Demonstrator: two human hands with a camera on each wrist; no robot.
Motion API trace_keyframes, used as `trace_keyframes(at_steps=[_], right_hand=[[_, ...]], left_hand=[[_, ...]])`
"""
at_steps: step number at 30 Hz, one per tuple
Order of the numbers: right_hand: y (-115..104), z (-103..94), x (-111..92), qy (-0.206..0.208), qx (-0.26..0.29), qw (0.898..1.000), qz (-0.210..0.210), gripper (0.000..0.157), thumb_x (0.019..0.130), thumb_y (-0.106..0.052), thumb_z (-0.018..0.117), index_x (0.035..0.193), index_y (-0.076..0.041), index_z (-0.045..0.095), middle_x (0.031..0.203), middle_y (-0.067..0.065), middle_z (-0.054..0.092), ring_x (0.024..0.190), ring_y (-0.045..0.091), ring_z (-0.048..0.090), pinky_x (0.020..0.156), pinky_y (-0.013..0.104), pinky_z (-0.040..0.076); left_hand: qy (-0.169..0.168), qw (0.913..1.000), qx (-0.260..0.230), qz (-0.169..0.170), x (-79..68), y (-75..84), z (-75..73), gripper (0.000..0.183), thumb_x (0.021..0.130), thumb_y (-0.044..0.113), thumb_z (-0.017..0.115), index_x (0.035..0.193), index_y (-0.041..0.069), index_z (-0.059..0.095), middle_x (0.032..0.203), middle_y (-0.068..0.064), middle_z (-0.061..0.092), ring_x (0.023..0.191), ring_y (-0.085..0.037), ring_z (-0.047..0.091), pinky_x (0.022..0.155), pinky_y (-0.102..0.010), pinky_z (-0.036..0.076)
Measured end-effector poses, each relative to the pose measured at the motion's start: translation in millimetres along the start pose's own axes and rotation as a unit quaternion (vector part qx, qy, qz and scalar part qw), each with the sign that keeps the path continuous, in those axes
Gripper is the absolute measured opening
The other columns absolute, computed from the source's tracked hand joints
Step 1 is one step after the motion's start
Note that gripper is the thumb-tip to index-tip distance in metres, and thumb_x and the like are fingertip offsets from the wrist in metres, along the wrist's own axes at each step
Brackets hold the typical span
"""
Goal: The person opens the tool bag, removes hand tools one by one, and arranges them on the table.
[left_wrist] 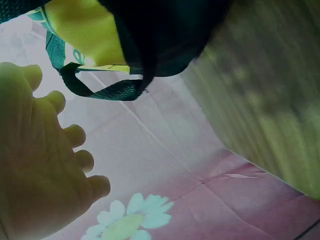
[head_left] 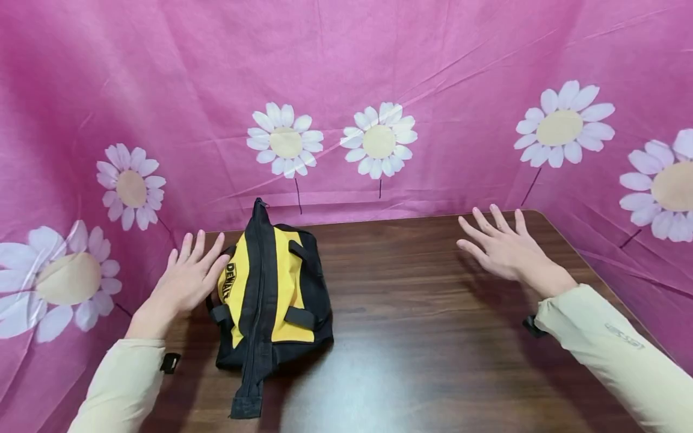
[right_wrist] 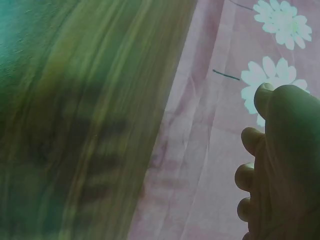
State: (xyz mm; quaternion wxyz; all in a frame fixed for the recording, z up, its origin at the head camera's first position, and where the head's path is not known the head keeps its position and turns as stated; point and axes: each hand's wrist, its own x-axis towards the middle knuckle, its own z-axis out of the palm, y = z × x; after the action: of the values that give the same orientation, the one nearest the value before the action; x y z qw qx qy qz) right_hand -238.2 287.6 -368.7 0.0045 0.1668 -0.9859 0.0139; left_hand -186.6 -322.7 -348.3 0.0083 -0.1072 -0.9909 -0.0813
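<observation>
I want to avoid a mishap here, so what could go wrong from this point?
A handle of the bag loops out near the left hand, so it might snag and drag the bag. The right hand is well apart from the bag, so a pull by the left hand alone could twist or tip it. The table looks glossy, so the bag may slide if nudged.

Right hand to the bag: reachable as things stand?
Likely yes: the right hand, fingers spread, is over the right side of the table, and the head view shows nothing standing between it and the bag. It would have to move left.
</observation>
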Motion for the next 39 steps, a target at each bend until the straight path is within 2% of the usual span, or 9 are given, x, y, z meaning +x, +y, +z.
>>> trace_keyframes(at_steps=[5, 12, 20, 22, 26, 29, 32, 36, 39], right_hand=[[-13.5, -12.0, 13.8, 0.01, -0.002, 1.0, -0.013, 0.072, 0.105, -0.065, 0.025, 0.161, -0.019, 0.025, 0.166, 0.019, 0.015, 0.152, 0.046, -0.002, 0.111, 0.069, -0.018], [-45.6, -32.5, 49.7, -0.004, 0.06, 0.997, -0.041, 0.074, 0.105, -0.065, 0.023, 0.162, -0.018, 0.021, 0.166, 0.02, 0.013, 0.151, 0.047, -0.001, 0.115, 0.069, -0.007], [-112.6, -47.9, 106.2, -0.009, 0.188, 0.98, -0.072, 0.069, 0.106, -0.061, 0.028, 0.158, -0.016, 0.034, 0.147, 0.015, 0.053, 0.131, 0.04, 0.053, 0.111, 0.059, 0.036], [-136.0, -49.7, 118.7, -0.022, 0.262, 0.962, -0.075, 0.064, 0.108, -0.056, 0.033, 0.156, -0.015, 0.039, 0.134, 0.015, 0.064, 0.116, 0.035, 0.065, 0.104, 0.054, 0.046], [-183.8, -47.2, 138.4, -0.046, 0.406, 0.91, -0.07, 0.056, 0.108, -0.049, 0.043, 0.152, -0.015, 0.045, 0.106, 0.014, 0.074, 0.075, 0.027, 0.074, 0.074, 0.048, 0.06], [-220.7, -40.7, 149.7, -0.063, 0.491, 0.866, -0.064, 0.051, 0.107, -0.041, 0.05, 0.149, -0.012, 0.048, 0.101, 0.018, 0.073, 0.073, 0.032, 0.072, 0.067, 0.049, 0.061], [-255.0, -32.9, 160.2, -0.091, 0.577, 0.81, -0.048, 0.046, 0.106, -0.035, 0.055, 0.146, -0.011, 0.05, 0.104, 0.022, 0.071, 0.073, 0.034, 0.072, 0.066, 0.048, 0.061], [-287.9, -27.1, 172.4, -0.123, 0.662, 0.739, -0.016, 0.042, 0.106, -0.031, 0.057, 0.143, -0.011, 0.051, 0.109, 0.024, 0.07, 0.069, 0.028, 0.072, 0.064, 0.043, 0.062], [-304.9, -26.7, 180.3, -0.127, 0.697, 0.705, 0.0, 0.04, 0.106, -0.028, 0.058, 0.141, -0.009, 0.052, 0.109, 0.023, 0.07, 0.07, 0.027, 0.073, 0.063, 0.042, 0.062]], left_hand=[[-0.015, 0.9999, 0.001, 0.008, 15.6, 0.5, -13.6, 0.067, 0.11, 0.051, 0.021, 0.161, 0.008, 0.015, 0.161, -0.036, 0.001, 0.148, -0.054, -0.01, 0.112, -0.075, 0.002], [-0.08, 0.991, -0.101, 0.035, 49.2, -1.0, -41.5, 0.071, 0.11, 0.051, 0.023, 0.161, 0.006, 0.003, 0.162, -0.031, -0.009, 0.147, -0.051, -0.016, 0.115, -0.07, 0.0], [-0.039, 0.978, -0.199, 0.049, 83.2, 2.2, -61.7, 0.064, 0.106, 0.039, 0.053, 0.157, 0.005, 0.033, 0.154, -0.026, 0.04, 0.139, -0.044, 0.041, 0.109, -0.059, 0.038], [-0.036, 0.9727, -0.225, 0.044, 90.1, 1.5, -63.0, 0.061, 0.105, 0.035, 0.056, 0.154, 0.003, 0.038, 0.148, -0.028, 0.047, 0.134, -0.045, 0.048, 0.105, -0.058, 0.043], [-0.063, 0.9581, -0.279, 0.018, 104.9, -3.0, -61.0, 0.06, 0.105, 0.03, 0.059, 0.154, 0.003, 0.038, 0.146, -0.028, 0.048, 0.131, -0.044, 0.05, 0.1, -0.053, 0.05], [-0.095, 0.933, -0.347, -0.011, 115.0, -9.6, -55.2, 0.061, 0.105, 0.029, 0.058, 0.156, 0.004, 0.034, 0.151, -0.027, 0.043, 0.134, -0.043, 0.047, 0.099, -0.05, 0.052], [-0.112, 0.904, -0.411, -0.037, 122.5, -14.5, -46.3, 0.06, 0.107, 0.028, 0.055, 0.157, 0.004, 0.032, 0.152, -0.026, 0.042, 0.134, -0.042, 0.047, 0.099, -0.051, 0.051], [-0.125, 0.8843, -0.447, -0.053, 131.5, -13.6, -33.6, 0.058, 0.107, 0.03, 0.053, 0.156, 0.005, 0.034, 0.15, -0.025, 0.046, 0.132, -0.04, 0.052, 0.103, -0.052, 0.048], [-0.128, 0.8728, -0.467, -0.063, 137.2, -11.8, -28.6, 0.057, 0.107, 0.031, 0.053, 0.155, 0.006, 0.035, 0.149, -0.025, 0.047, 0.132, -0.037, 0.051, 0.106, -0.05, 0.046]])
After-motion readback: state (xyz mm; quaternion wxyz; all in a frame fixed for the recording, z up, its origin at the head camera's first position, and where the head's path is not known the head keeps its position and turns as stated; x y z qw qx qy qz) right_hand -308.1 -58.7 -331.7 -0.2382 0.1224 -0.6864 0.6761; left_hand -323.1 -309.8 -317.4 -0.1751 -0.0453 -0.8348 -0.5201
